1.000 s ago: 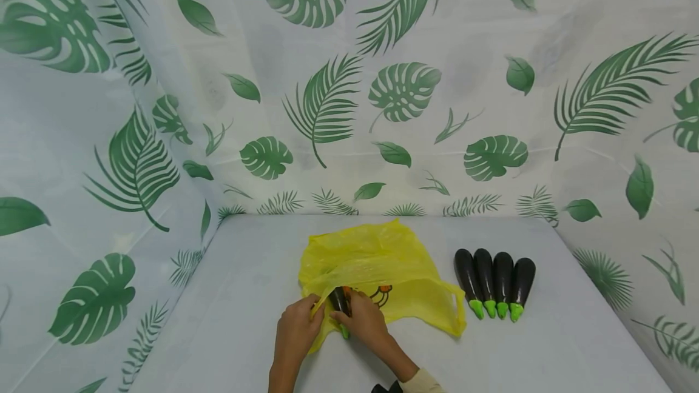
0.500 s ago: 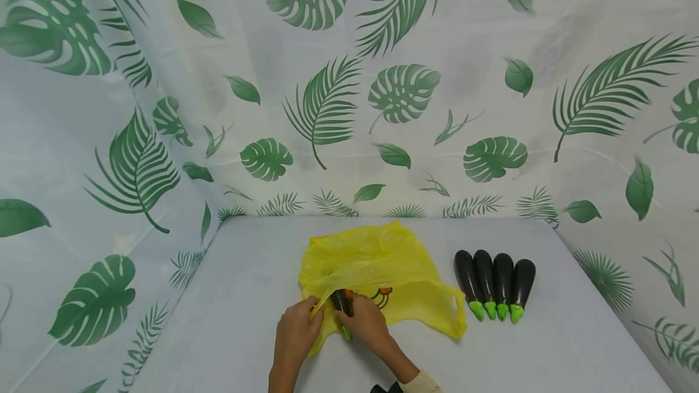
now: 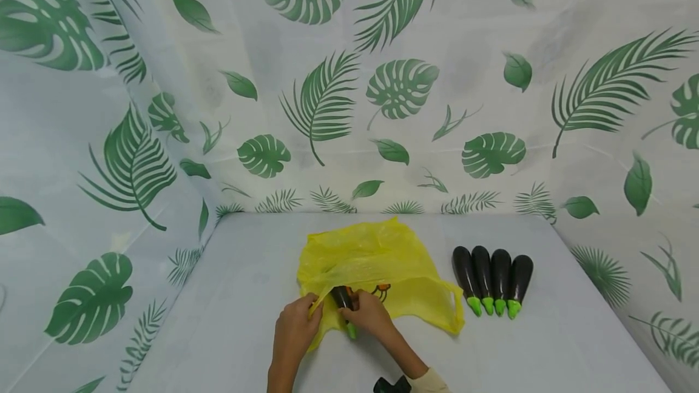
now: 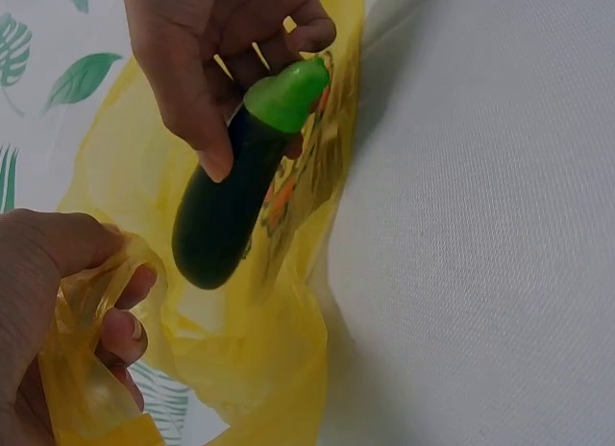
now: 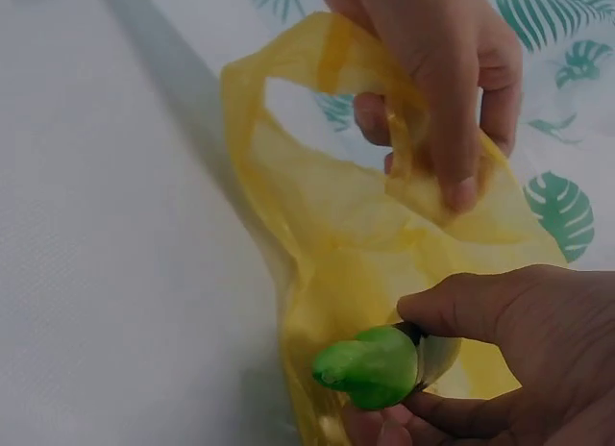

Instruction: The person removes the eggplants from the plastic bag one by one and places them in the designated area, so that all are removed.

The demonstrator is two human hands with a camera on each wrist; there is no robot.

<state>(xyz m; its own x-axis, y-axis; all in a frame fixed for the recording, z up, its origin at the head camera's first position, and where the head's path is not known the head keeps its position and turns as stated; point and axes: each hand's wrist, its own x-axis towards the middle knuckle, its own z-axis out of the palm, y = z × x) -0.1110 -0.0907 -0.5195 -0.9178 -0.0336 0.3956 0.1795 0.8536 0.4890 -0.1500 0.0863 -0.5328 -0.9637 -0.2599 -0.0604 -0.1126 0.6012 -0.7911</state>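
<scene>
A yellow plastic bag (image 3: 377, 253) lies on the white table with its mouth toward me. My left hand (image 3: 295, 326) pinches the bag's left handle and holds the edge up; the thumb and fingers show round the bunched plastic in the left wrist view. Between thumb and fingers, my right hand (image 3: 371, 315) grips a dark eggplant (image 4: 231, 191) near its green stem end (image 5: 370, 367). The eggplant's far end points into the bag's mouth, partly under the upper layer in the head view, while the stem faces me.
Several more eggplants (image 3: 493, 278) lie side by side to the right of the bag, stems toward me. A black object (image 3: 392, 384) sits by the right sleeve at the bottom edge. Leaf-printed sheets (image 3: 404, 90) stand behind and beside the table.
My right hand has shifted slightly to the right, and the stem end of the eggplant has swung a little right with it. My left hand keeps its hold on the bag.
</scene>
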